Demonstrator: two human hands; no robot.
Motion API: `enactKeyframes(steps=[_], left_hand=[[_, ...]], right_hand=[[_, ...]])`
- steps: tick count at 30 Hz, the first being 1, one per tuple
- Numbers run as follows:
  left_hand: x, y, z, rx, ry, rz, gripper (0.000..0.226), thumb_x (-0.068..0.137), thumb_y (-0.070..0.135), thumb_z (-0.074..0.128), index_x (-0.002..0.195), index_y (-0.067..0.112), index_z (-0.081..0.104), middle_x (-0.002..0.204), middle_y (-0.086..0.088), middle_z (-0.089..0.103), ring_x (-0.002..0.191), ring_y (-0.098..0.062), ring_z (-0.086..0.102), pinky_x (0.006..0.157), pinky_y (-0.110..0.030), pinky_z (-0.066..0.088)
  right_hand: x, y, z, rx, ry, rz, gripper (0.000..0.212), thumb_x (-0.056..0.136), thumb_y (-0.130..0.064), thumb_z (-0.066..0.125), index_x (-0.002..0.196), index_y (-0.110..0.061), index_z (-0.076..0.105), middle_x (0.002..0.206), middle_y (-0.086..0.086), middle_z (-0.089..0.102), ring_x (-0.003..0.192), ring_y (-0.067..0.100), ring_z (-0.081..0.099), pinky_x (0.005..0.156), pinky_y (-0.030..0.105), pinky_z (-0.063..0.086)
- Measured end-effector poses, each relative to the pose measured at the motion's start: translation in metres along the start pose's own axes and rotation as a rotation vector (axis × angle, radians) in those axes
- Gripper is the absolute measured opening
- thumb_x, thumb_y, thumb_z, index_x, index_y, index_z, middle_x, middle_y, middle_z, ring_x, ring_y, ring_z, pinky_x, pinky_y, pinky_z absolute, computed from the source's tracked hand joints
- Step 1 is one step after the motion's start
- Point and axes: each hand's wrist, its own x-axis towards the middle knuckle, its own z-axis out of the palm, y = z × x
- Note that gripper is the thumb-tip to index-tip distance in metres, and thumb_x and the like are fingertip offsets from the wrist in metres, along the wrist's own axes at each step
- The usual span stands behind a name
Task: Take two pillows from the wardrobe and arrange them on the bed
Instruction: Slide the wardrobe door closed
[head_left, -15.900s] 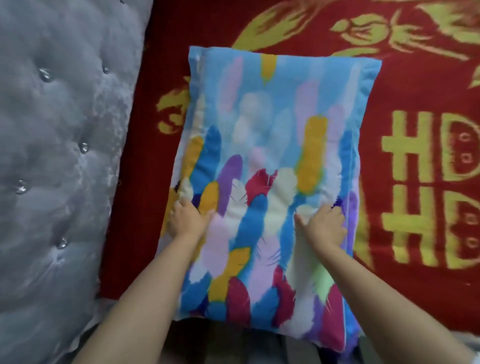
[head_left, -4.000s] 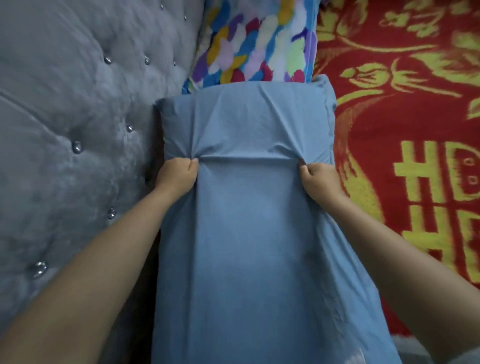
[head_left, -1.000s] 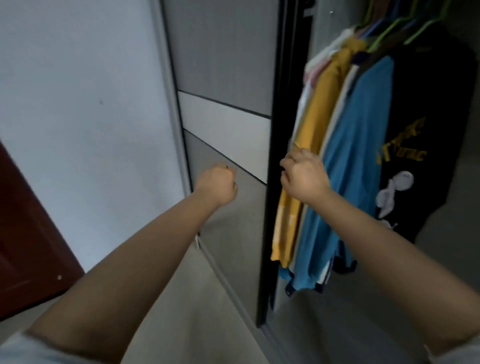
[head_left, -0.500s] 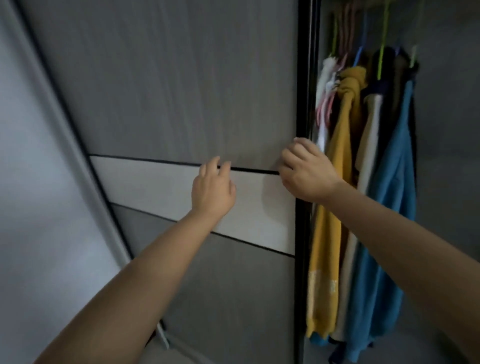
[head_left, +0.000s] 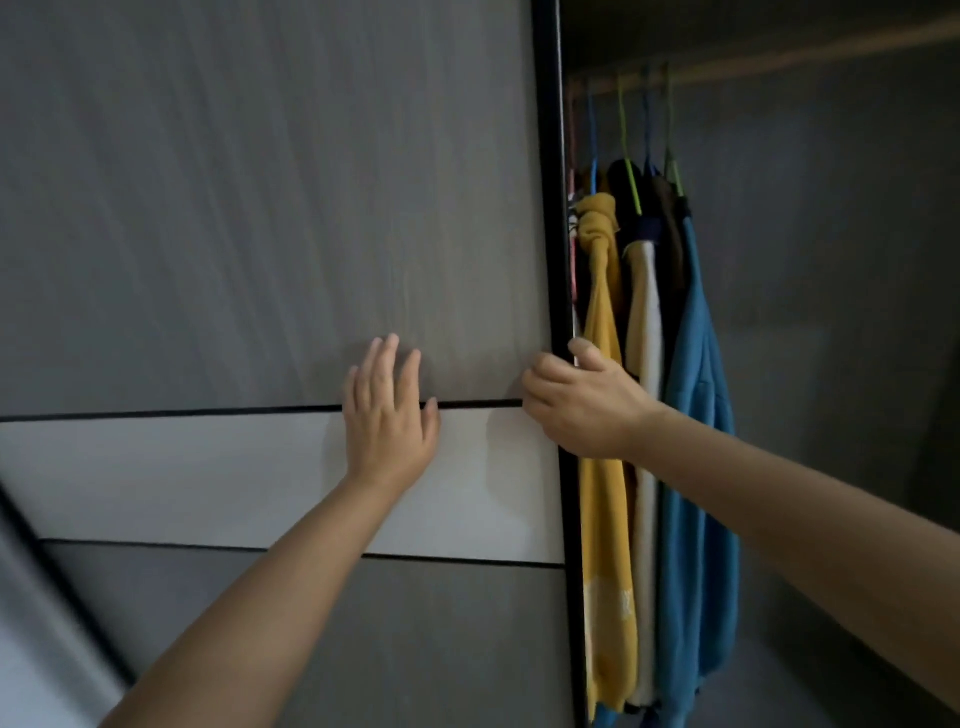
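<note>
While left hand (head_left: 390, 415) lies flat on wardrobe door (head_left: 260, 208), right hand (head_left: 582, 402) grips door edge (head_left: 551, 208)

Hanging rail (head_left: 769, 65) runs across the top of the open section. Green hangers (head_left: 629, 179) and blue hangers (head_left: 592, 156) hook over it. Clothes hang bunched at the rail's left end: mustard-yellow garment (head_left: 605, 519) leftmost, cream garment (head_left: 647, 493) just beside it, blue garment (head_left: 696, 493) rightmost, dark pieces behind.

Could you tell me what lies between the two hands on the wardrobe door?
In the head view, only bare door panel, crossed by a thin black groove, lies between the left hand and right hand.
</note>
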Motion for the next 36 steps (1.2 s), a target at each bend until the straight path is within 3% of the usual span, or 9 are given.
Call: enactKeyframes(steps=[6, 12, 15, 17, 21, 25, 28, 32, 36], left_hand=[[0.007, 0.012, 0.009, -0.061, 0.034, 0.112, 0.046, 0.076, 0.02, 0.043, 0.108, -0.009, 0.06, 0.115, -0.034, 0.063, 0.107, -0.052, 0.059, 0.082, -0.069, 0.044], [0.019, 0.058, 0.023, -0.118, 0.131, 0.221, 0.047, 0.075, 0.02, 0.043, 0.116, -0.002, 0.052, 0.12, -0.028, 0.063, 0.111, -0.046, 0.059, 0.085, -0.071, 0.04], [0.021, 0.086, 0.029, -0.15, 0.213, 0.284, 0.046, 0.076, 0.022, 0.043, 0.117, 0.003, 0.044, 0.12, -0.024, 0.064, 0.112, -0.041, 0.06, 0.09, -0.065, 0.043], [0.023, 0.104, 0.033, -0.207, 0.265, 0.331, 0.046, 0.076, 0.022, 0.042, 0.118, 0.004, 0.044, 0.12, -0.022, 0.065, 0.117, -0.036, 0.058, 0.1, -0.054, 0.036], [0.025, 0.124, 0.031, -0.303, 0.291, 0.389, 0.048, 0.074, 0.019, 0.042, 0.116, 0.0, 0.053, 0.118, -0.024, 0.066, 0.12, -0.036, 0.052, 0.107, -0.045, 0.022], [0.031, 0.126, 0.018, -0.208, 0.203, 0.441, 0.049, 0.072, 0.021, 0.042, 0.105, -0.003, 0.069, 0.115, -0.021, 0.068, 0.107, -0.038, 0.064, 0.087, -0.061, 0.048], [0.037, 0.123, 0.013, -0.181, 0.171, 0.428, 0.049, 0.072, 0.021, 0.042, 0.105, -0.003, 0.068, 0.116, -0.021, 0.068, 0.107, -0.039, 0.064, 0.083, -0.065, 0.047], [0.04, 0.126, 0.013, -0.195, 0.21, 0.405, 0.049, 0.073, 0.02, 0.043, 0.107, -0.006, 0.066, 0.118, -0.024, 0.066, 0.109, -0.042, 0.062, 0.084, -0.066, 0.045], [0.028, 0.113, 0.018, -0.203, 0.298, 0.364, 0.049, 0.076, 0.02, 0.044, 0.117, -0.005, 0.055, 0.122, -0.026, 0.063, 0.122, -0.037, 0.046, 0.089, -0.065, 0.043]], right_hand=[[-0.026, 0.005, -0.007, -0.057, -0.014, 0.086, 0.02, 0.071, -0.018, 0.049, 0.063, -0.018, 0.068, 0.072, -0.002, 0.071, 0.081, 0.015, 0.072, 0.077, 0.033, 0.03], [-0.066, 0.023, -0.025, -0.113, -0.199, 0.177, 0.025, 0.071, -0.014, 0.046, 0.061, -0.017, 0.068, 0.072, -0.002, 0.072, 0.08, 0.015, 0.073, 0.08, 0.033, 0.034], [-0.091, 0.036, -0.032, -0.138, -0.263, 0.225, 0.026, 0.071, -0.013, 0.046, 0.064, -0.016, 0.071, 0.073, 0.0, 0.074, 0.08, 0.016, 0.073, 0.089, 0.038, 0.046], [-0.107, 0.045, -0.04, -0.146, -0.327, 0.283, 0.027, 0.071, -0.012, 0.047, 0.066, -0.013, 0.074, 0.074, 0.002, 0.075, 0.079, 0.017, 0.074, 0.086, 0.036, 0.057], [-0.137, 0.058, -0.054, -0.234, -0.415, 0.466, 0.032, 0.071, -0.012, 0.044, 0.069, -0.008, 0.076, 0.072, 0.006, 0.075, 0.074, 0.022, 0.074, 0.081, 0.043, 0.058], [-0.158, 0.058, -0.062, -0.28, -0.469, 0.777, 0.012, 0.065, -0.006, 0.06, 0.064, -0.003, 0.071, 0.067, 0.012, 0.07, 0.072, 0.03, 0.07, 0.085, 0.043, 0.056], [-0.161, 0.046, -0.061, -0.212, -0.562, 1.03, 0.016, 0.076, -0.011, 0.067, 0.089, -0.001, 0.066, 0.097, 0.018, 0.067, 0.099, 0.036, 0.06, 0.102, 0.049, 0.04], [-0.135, 0.029, -0.053, -0.139, -0.359, 1.024, 0.033, 0.068, -0.009, 0.076, 0.097, 0.003, 0.065, 0.111, 0.025, 0.066, 0.112, 0.043, 0.058, 0.101, 0.068, 0.03], [-0.099, 0.019, -0.04, -0.033, -0.176, 0.993, 0.05, 0.062, -0.01, 0.08, 0.107, 0.004, 0.065, 0.122, 0.03, 0.06, 0.115, 0.05, 0.053, 0.092, 0.074, 0.031]])
